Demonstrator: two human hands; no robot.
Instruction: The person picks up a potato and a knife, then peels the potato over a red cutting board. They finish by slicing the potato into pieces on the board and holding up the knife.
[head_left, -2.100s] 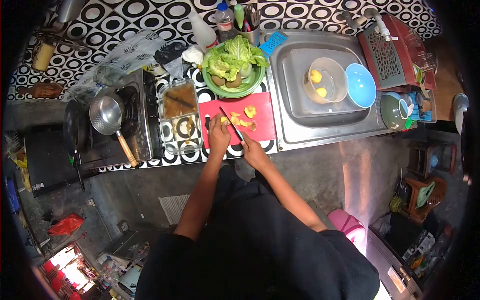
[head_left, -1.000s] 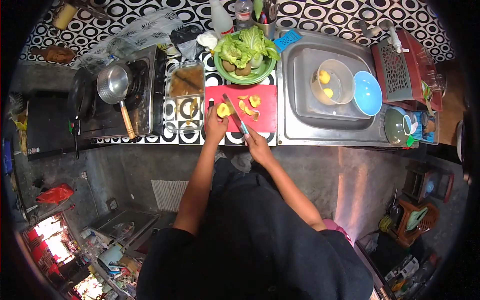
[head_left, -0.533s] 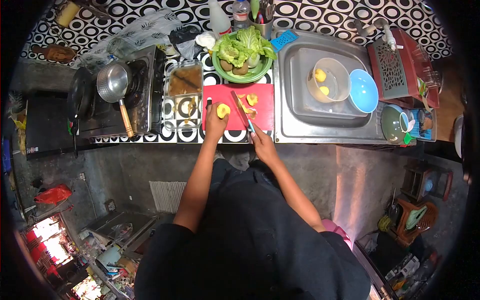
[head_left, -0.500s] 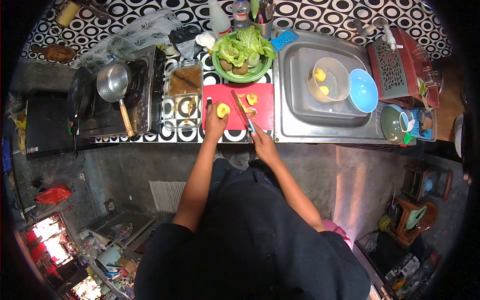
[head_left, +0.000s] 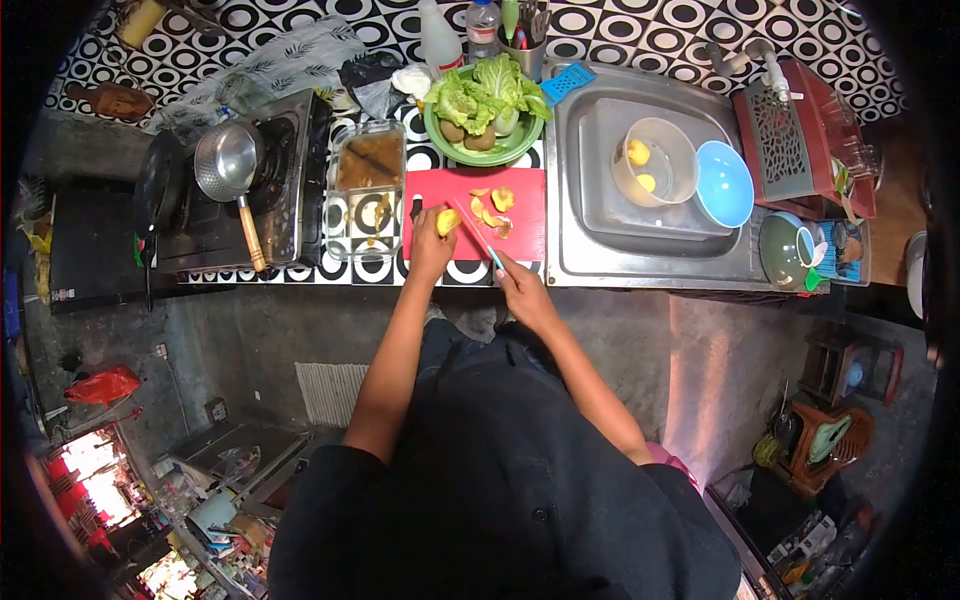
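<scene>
My left hand (head_left: 430, 248) is closed round a yellow, partly peeled potato (head_left: 447, 221) over the left part of the red cutting board (head_left: 528, 235). In my right hand (head_left: 524, 290), at the board's front edge, is a knife (head_left: 478, 231) with a light blue handle. Its blade slants up and left, the tip close to the potato. Curled yellow peelings (head_left: 491, 217) lie on the board beyond the blade. Behind them rests another yellow piece (head_left: 503, 199). Beside my left fingers, a short black handle (head_left: 417, 206) shows on the board.
Behind the board stands a green bowl (head_left: 485, 157) of lettuce and brown round vegetables. A divided glass dish (head_left: 367, 243) is at the left, beside the stove with a saucepan (head_left: 228, 160). In the sink at right, a clear tub (head_left: 672, 133) holds yellow pieces, next to a blue bowl (head_left: 725, 185).
The knife blade has shifted left, nearer the potato, and turned edge-on. The potato has tilted in my left hand. More peel shows on the board where the blade was.
</scene>
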